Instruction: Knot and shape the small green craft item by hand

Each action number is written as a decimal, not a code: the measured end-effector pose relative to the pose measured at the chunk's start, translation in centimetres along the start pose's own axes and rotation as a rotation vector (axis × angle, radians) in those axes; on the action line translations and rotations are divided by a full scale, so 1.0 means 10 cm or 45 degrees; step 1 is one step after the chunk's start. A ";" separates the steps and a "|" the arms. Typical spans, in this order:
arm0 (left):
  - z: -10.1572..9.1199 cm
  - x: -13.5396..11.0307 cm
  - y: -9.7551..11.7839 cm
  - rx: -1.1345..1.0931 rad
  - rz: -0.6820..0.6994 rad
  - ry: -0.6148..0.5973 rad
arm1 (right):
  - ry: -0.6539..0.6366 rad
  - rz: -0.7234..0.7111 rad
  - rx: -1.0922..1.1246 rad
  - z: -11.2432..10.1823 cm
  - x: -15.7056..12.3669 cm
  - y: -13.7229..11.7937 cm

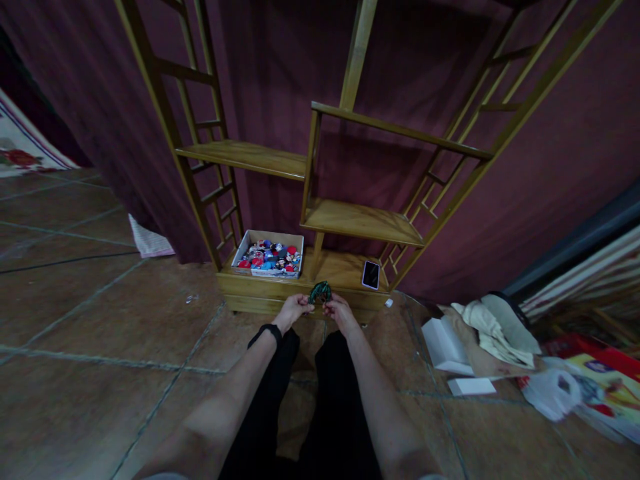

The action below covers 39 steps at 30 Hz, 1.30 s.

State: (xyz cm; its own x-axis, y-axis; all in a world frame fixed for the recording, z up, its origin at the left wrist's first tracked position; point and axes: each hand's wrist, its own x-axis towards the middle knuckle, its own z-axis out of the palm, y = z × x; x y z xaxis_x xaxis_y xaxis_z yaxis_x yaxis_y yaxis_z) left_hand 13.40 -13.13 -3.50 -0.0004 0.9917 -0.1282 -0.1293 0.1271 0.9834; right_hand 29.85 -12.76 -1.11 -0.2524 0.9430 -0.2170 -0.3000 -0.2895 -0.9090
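From where I stand, the dark green arched piece [320, 291] sits right of the open box [267, 272] and nearer the person. Grip: left hand [293, 312] pinches one end; right hand [341, 313] pinches the other. Handling estimate: light; its glossy surface may slip. Stiffness: cannot be determined. Hold points: both ends, fingertip pressure only, middle uncompressed in case it is fragile.

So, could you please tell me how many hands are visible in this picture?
2: the left hand and the right hand, both holding the dark green object in front of the wooden shelf unit; no others show.
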 end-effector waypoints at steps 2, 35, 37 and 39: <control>0.00 0.01 0.00 0.002 -0.005 -0.003 | -0.009 0.011 0.020 -0.01 0.02 0.01; 0.01 -0.02 0.01 -0.013 -0.029 -0.054 | -0.029 0.005 0.030 -0.03 0.01 0.02; 0.01 -0.03 0.02 -0.009 -0.017 -0.052 | -0.017 0.020 0.021 -0.03 0.02 0.03; 0.01 -0.03 0.03 -0.003 -0.008 -0.052 | -0.008 0.027 0.020 -0.04 0.03 0.03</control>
State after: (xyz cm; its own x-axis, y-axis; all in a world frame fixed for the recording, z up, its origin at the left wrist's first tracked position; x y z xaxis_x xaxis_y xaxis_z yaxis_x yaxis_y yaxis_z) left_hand 13.51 -13.43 -3.18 0.0409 0.9908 -0.1287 -0.1311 0.1330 0.9824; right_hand 30.00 -12.52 -1.62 -0.2647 0.9356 -0.2336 -0.3090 -0.3117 -0.8985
